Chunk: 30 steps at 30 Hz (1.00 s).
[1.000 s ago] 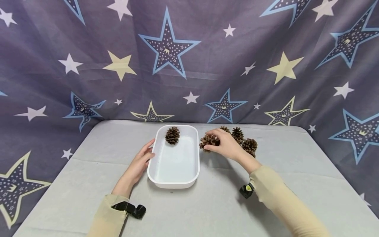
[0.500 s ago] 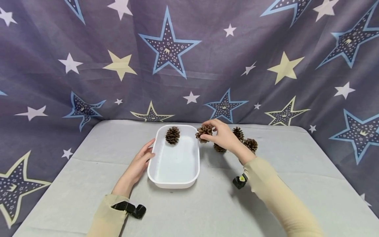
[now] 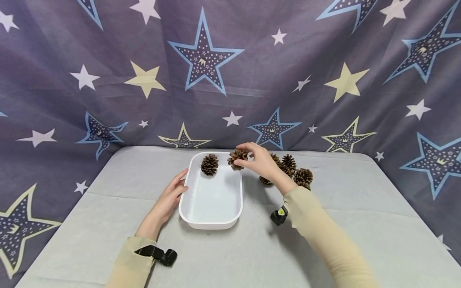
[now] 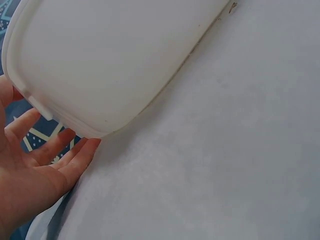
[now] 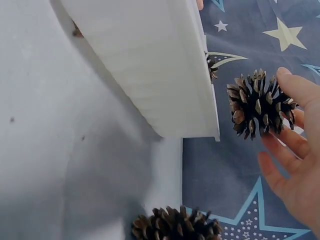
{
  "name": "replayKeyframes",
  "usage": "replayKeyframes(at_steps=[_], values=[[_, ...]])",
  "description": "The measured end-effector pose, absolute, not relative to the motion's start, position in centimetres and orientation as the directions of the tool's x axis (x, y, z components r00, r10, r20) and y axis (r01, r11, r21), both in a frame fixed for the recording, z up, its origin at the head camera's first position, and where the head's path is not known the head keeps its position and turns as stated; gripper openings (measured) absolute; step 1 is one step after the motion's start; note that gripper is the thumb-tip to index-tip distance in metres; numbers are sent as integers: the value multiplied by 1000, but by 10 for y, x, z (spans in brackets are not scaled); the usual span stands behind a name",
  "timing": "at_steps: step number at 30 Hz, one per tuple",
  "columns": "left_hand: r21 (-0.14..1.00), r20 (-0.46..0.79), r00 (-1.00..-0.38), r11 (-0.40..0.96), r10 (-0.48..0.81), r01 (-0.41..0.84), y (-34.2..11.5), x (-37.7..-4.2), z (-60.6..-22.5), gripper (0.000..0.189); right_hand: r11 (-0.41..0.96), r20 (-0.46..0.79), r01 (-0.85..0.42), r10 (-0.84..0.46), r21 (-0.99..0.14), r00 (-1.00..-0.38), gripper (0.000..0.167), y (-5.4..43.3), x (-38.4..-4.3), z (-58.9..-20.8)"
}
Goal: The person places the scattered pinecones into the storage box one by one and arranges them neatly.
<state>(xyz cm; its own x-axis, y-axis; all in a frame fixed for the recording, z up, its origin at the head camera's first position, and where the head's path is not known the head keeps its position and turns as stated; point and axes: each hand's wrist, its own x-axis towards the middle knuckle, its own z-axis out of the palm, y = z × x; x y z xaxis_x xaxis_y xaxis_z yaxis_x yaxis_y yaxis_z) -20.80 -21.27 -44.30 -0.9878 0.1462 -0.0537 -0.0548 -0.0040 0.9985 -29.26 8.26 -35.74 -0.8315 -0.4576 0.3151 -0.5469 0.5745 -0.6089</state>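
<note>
My right hand pinches a brown pine cone between thumb and fingers, over the far right corner of a white tray. In the right wrist view the held pine cone appears beside the tray wall, with its scales spread. Another pine cone lies inside the tray near the far left corner. My left hand rests against the tray's left side, its fingers fairly straight. Seen from the left wrist, its fingertips touch the tray's outer edge.
Several more pine cones are grouped on the table to the right of the tray, partly behind my right hand. A pale grey cloth covers the table. At the back hangs a dark curtain with a star pattern.
My right hand has lifted the pine cone away from the group and moved it left, from beside the tray to over its far right corner. The left hand and tray stay put.
</note>
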Motion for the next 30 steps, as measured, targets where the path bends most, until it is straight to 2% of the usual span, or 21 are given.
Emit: replayKeyframes(at_steps=[19,30], values=[[997,-71,-986,-2,148,-73,-213,-209,-442,58,602,263,-532,-480,-595,-837,51,54,-300,-369],[997,-76,-987,-10,142,-79,-213,-209,-443,59,652,217,-534,-504,-538,-836,52,43,-304,-376]])
